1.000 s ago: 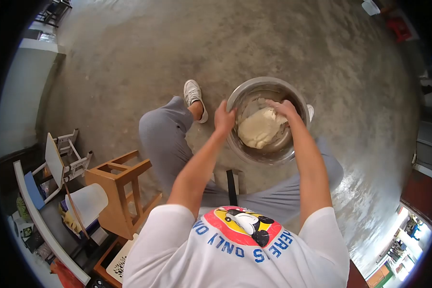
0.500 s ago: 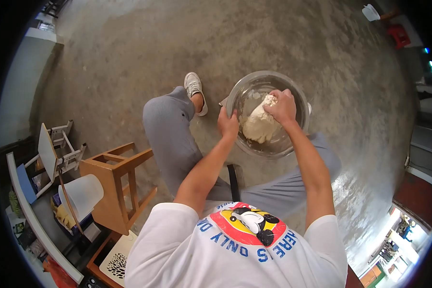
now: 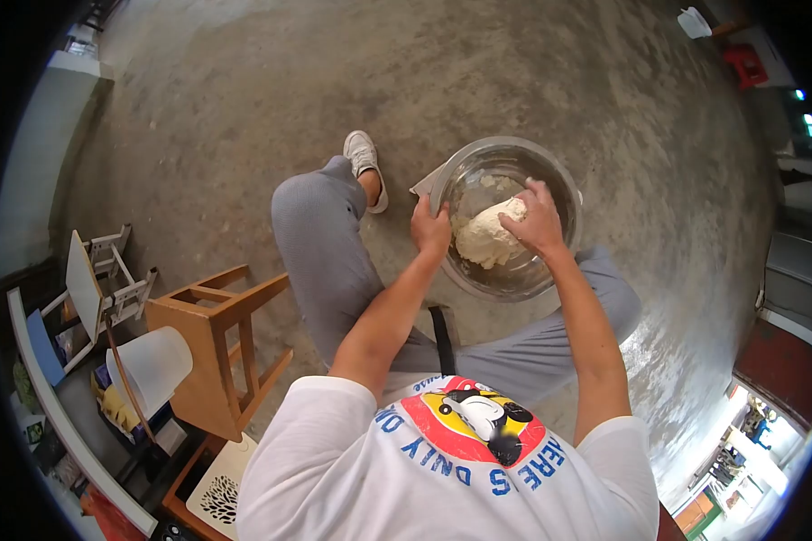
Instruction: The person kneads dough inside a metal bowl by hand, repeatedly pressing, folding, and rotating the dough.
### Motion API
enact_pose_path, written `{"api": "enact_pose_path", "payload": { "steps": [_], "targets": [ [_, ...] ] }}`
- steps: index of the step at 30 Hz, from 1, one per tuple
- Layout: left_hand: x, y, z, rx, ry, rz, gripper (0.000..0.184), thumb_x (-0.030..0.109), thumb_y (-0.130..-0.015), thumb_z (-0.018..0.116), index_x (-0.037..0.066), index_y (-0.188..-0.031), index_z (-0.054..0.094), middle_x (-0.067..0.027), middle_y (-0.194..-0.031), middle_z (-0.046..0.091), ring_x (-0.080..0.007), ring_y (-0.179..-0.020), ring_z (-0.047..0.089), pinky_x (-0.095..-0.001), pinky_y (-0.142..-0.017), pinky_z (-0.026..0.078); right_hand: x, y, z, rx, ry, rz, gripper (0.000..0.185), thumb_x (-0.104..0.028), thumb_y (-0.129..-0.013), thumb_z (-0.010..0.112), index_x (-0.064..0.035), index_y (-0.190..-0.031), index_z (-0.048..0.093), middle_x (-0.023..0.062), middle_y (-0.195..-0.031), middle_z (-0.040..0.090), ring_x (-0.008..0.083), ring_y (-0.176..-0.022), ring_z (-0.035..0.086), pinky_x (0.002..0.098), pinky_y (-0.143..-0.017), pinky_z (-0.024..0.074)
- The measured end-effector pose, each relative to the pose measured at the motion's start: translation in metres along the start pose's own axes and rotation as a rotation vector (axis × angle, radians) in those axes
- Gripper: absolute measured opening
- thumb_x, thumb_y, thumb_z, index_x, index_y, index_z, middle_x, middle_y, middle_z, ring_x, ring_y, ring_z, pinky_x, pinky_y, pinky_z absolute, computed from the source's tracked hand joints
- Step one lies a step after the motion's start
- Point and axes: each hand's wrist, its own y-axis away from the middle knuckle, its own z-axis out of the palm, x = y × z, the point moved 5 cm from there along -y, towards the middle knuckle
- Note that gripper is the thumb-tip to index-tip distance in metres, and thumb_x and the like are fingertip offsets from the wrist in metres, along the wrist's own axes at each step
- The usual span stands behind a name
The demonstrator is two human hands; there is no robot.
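A round metal bowl [image 3: 505,287] stands in front of me, between my spread legs. Inside it lies a pale lump of dough [image 3: 487,236], with smaller floury scraps on the bowl's floor beyond. My left hand [image 3: 431,227] grips the bowl's left rim, thumb at the inner edge and the other fingers outside. On the upper right end of the dough, my right hand [image 3: 539,218] has its fingers curled round the lump, the thumb pressed against it. Part of the fingertips is hidden by the hand itself.
A wooden stool [image 3: 189,361] lies on its side at my left, a white plastic bucket [image 3: 153,361] beside it. Farther left is a folding chair [image 3: 86,284]. Under the bowl's left side pokes a flat pale corner [image 3: 424,185]. A red stool [image 3: 744,65] is far right on the concrete floor [image 3: 271,99].
My right hand has moved slightly down and toward me, and the dough's far end has been folded in, making the lump shorter. My left hand stays on the rim.
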Motion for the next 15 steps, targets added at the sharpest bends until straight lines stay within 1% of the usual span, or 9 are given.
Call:
{"api": "enact_pose_path", "payload": {
  "steps": [1, 4, 7, 9, 12, 13, 15],
  "targets": [
    [-0.002, 0.001, 0.001, -0.008, 0.005, -0.011, 0.034, 0.021, -0.088, 0.070, 0.002, -0.115, 0.061, -0.0218, -0.109, 0.066, -0.0422, -0.102, 0.062, -0.0468, -0.085, 0.048, 0.002, 0.001, 0.005, -0.081, -0.082, 0.038, 0.066, -0.045, -0.075, 0.075, -0.0041, -0.125, 0.062, 0.0160, -0.112, 0.061, 0.0357, -0.106, 0.058, 0.0454, -0.092, 0.0480],
    [-0.004, -0.001, 0.002, -0.029, 0.033, -0.029, 0.035, 0.021, -0.088, 0.070, 0.002, -0.116, 0.061, -0.0217, -0.110, 0.066, -0.0417, -0.103, 0.062, -0.0467, -0.085, 0.048, -0.015, 0.028, 0.000, 0.128, -0.098, -0.007, 0.069, -0.044, -0.081, 0.070, -0.0018, -0.134, 0.054, 0.0170, -0.112, 0.065, 0.0365, -0.106, 0.060, 0.0439, -0.094, 0.0465],
    [-0.004, -0.002, 0.002, -0.027, 0.063, -0.011, 0.033, 0.021, -0.088, 0.070, 0.003, -0.114, 0.061, -0.0217, -0.107, 0.066, -0.0422, -0.101, 0.062, -0.0467, -0.084, 0.048, -0.031, 0.049, 0.005, 0.163, -0.045, 0.018, 0.074, -0.041, -0.086, 0.065, 0.0008, -0.143, 0.044, 0.0199, -0.117, 0.061, 0.0381, -0.113, 0.057, 0.0447, -0.099, 0.0438],
    [-0.006, 0.000, 0.004, -0.014, 0.057, 0.018, 0.030, 0.020, -0.088, 0.069, 0.002, -0.111, 0.061, -0.0216, -0.104, 0.065, -0.0428, -0.099, 0.062, -0.0470, -0.083, 0.048, -0.037, 0.055, 0.022, 0.228, 0.063, -0.037, 0.075, -0.040, -0.086, 0.064, 0.0015, -0.145, 0.043, 0.0214, -0.119, 0.059, 0.0385, -0.115, 0.054, 0.0465, -0.100, 0.0426],
    [0.010, 0.005, -0.003, -0.038, -0.017, -0.043, 0.024, 0.017, -0.089, 0.068, 0.001, -0.104, 0.059, -0.0214, -0.099, 0.064, -0.0435, -0.095, 0.061, -0.0471, -0.081, 0.047, -0.039, 0.043, 0.050, 0.324, 0.178, -0.119, 0.076, -0.040, -0.086, 0.062, 0.0020, -0.146, 0.043, 0.0228, -0.122, 0.055, 0.0387, -0.116, 0.052, 0.0491, -0.101, 0.0410],
    [0.007, 0.004, -0.002, -0.019, -0.011, -0.019, 0.022, 0.015, -0.089, 0.068, 0.000, -0.101, 0.058, -0.0196, -0.092, 0.063, -0.0371, -0.087, 0.059, -0.0435, -0.078, 0.047, -0.039, 0.033, 0.058, 0.357, 0.210, -0.148, 0.076, -0.040, -0.085, 0.062, 0.0021, -0.146, 0.043, 0.0232, -0.123, 0.054, 0.0388, -0.116, 0.051, 0.0499, -0.101, 0.0404],
    [0.002, 0.004, 0.000, 0.017, 0.002, 0.025, 0.018, 0.011, -0.090, 0.069, 0.000, -0.097, 0.057, -0.0159, -0.079, 0.060, -0.0244, -0.072, 0.056, -0.0362, -0.071, 0.047, -0.034, 0.010, 0.070, 0.386, 0.231, -0.156, 0.073, -0.042, -0.086, 0.058, 0.0013, -0.143, 0.046, 0.0199, -0.119, 0.057, 0.0363, -0.114, 0.053, 0.0491, -0.100, 0.0412]
  ]
}}
